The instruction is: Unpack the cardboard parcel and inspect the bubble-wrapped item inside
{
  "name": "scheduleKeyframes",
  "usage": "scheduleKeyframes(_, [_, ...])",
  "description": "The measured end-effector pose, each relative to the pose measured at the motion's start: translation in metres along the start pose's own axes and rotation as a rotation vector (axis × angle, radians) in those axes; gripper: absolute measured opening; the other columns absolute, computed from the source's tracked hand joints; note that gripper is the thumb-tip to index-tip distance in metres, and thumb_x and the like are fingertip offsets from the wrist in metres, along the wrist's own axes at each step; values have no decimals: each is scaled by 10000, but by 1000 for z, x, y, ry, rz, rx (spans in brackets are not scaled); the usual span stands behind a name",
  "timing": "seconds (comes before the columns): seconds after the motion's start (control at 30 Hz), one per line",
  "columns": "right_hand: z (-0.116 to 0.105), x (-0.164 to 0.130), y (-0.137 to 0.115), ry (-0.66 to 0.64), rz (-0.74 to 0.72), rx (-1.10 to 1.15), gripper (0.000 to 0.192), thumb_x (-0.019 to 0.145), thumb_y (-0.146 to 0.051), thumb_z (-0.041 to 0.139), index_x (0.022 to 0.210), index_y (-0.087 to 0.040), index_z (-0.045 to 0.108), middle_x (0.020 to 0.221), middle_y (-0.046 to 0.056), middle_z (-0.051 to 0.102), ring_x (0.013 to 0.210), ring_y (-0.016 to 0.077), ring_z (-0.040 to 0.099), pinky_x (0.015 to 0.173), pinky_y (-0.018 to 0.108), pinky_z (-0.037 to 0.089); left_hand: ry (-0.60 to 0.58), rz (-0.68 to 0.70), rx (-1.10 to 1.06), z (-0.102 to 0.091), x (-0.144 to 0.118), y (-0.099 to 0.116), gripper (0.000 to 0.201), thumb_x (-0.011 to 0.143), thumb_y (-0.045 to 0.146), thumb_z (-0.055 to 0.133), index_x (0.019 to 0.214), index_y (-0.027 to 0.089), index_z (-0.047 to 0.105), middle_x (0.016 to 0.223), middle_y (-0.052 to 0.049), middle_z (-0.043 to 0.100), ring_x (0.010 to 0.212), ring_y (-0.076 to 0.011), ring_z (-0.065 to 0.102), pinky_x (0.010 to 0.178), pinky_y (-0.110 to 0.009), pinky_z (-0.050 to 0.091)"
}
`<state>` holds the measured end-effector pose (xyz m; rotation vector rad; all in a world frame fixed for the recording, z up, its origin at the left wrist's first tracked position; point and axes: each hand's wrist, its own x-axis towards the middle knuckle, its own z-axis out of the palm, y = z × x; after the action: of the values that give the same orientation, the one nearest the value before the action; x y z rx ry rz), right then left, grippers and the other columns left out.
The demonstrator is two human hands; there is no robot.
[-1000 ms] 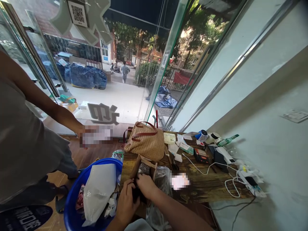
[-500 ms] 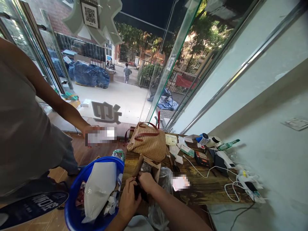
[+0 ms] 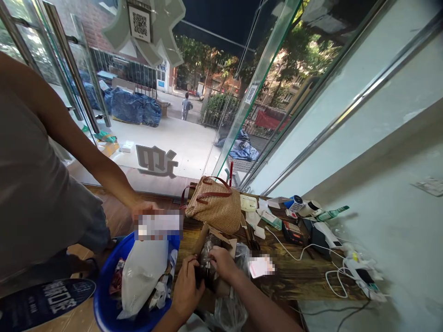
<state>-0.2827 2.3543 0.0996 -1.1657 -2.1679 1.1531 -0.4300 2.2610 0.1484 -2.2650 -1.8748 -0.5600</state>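
Cardboard box stands open on the wooden table, dark plastic-wrapped stuff inside. My left hand and right hand both close their fingers on that dark bundle at its mouth. Beside me, a blue basin holds white bags; a woven handbag sits just behind the box.

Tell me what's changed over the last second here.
The other person's hand with its blurred item came down and toward the blue tub, and is now over its far rim. The left hand and right hand stayed on the dark thing by the cardboard box. The woven bag and the cables lie as before.
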Motion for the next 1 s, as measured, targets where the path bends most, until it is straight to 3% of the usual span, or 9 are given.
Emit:
scheduleKeyframes(0.23, [-5,-12,20,236,68,355,166,757,-141,548,804,-134,707,821,66,655,760,131,571,705,228,419,-89,-68,-31,1,-3,2,405,705,149,564,1095,178,455,1217,-122,509,1185,-249,558,964,-438,537])
scheduleKeyframes(0.37, [-13,-13,27,404,98,781,66,647,-209,659,670,-160,696,759,51,647,762,153,566,742,259,426,-93,-40,-37,1,-2,2,457,678,134,585,1112,183,451,1210,-117,517,1175,-252,568,955,-443,545])
scheduleKeyframes(0.47, [-20,-12,32,480,178,1016,171,565,-300,754,651,-174,677,696,19,626,701,132,535,718,254,429,-79,14,-30,-1,0,3,503,654,120,604,1125,192,443,1199,-105,524,1157,-247,578,934,-440,558])
scheduleKeyframes(0.6, [-28,-10,33,520,260,1208,387,510,-435,809,736,-163,653,686,-10,601,659,95,501,655,224,431,-63,45,-22,-4,3,4,505,654,121,598,1128,196,438,1194,-103,525,1160,-248,572,918,-434,565])
scheduleKeyframes(0.73, [-33,-9,25,524,315,1405,527,389,-434,871,743,-133,623,664,-28,588,637,64,499,625,191,431,-76,18,-34,-5,5,-2,466,699,150,581,1144,182,444,1212,-126,504,1188,-263,546,934,-455,547])
scheduleKeyframes(1.0, [-43,-22,13,443,365,1643,521,349,-312,906,743,-137,615,625,-51,612,560,45,526,550,161,447,-163,-72,-200,-7,15,-4,447,725,113,537,1166,175,499,1228,-121,512,1204,-236,530,1023,-461,482])
